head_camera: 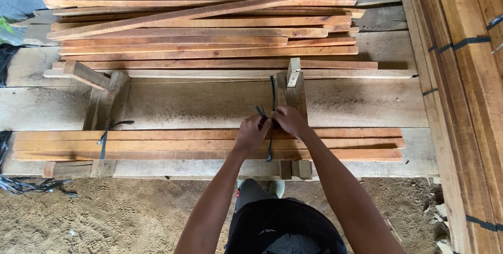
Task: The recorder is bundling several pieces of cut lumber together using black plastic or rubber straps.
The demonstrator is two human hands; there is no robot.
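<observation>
A bundle of long wooden slats [173, 145] lies across two wooden supports in front of me. My left hand [251, 133] and my right hand [290, 121] meet over the bundle's right part, both pinching a black plastic strap [270, 149] that wraps around the slats. The strap's loose ends stick up between my fingers. A second black strap [105, 135] is tied around the bundle's left part.
A big loose pile of slats [209, 28] lies behind on broad planks. Strapped timber stacks [466, 91] stand at the right. A heap of spare black straps [26, 185] lies on the sandy ground at the left.
</observation>
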